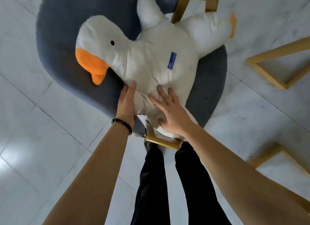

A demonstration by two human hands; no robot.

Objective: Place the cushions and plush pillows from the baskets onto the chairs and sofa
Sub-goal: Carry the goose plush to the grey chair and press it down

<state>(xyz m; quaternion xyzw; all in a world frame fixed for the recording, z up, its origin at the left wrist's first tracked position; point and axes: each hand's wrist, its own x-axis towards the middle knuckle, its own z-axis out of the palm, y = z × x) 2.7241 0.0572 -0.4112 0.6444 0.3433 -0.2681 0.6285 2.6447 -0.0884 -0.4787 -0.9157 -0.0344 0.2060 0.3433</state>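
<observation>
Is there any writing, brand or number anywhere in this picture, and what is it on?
"Sweet", or something close to it: white cursive on the blue label sewn on the plush goose; too blurred to read for certain.
No other words, numbers or signs show.

Wears a dark beaded bracelet round the left wrist. Shows both forearms bare. Has on plain black trousers.
</observation>
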